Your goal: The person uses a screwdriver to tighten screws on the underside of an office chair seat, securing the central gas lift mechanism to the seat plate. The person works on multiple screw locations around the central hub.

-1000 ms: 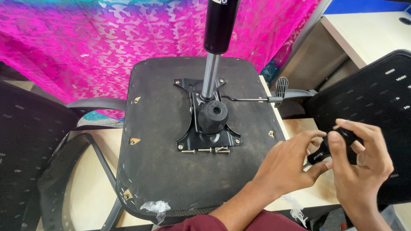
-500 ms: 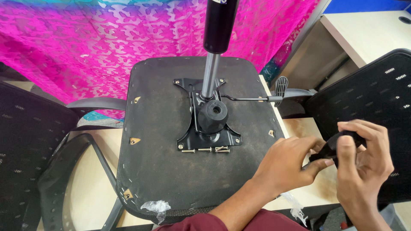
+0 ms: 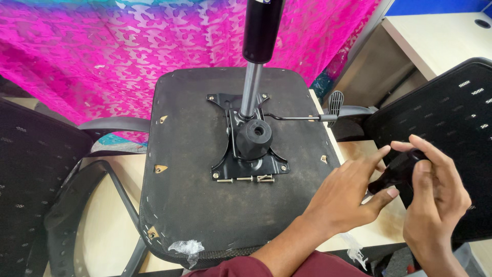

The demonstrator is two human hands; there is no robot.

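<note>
Beside the upturned seat (image 3: 205,195), both hands grip a black part (image 3: 397,170).

- Single head view looks steeply down, close above the upturned chair seat (image 3: 225,205).
- Seat lies left of the fingers (image 3: 376,154), at near range.

We see a matt black plastic part (image 3: 397,172) held between our left hand (image 3: 348,197) and right hand (image 3: 435,200), its surface smooth. The upturned seat underside (image 3: 205,205) looks like rough, scuffed black fabric, bearing a dull black metal plate (image 3: 251,159), a brushed steel rod with a glossy black cylinder (image 3: 262,28), and small shiny screws (image 3: 246,179). Behind hangs thin pink patterned cloth (image 3: 102,56), and the desk (image 3: 441,38) looks like smooth pale wood laminate.
</note>
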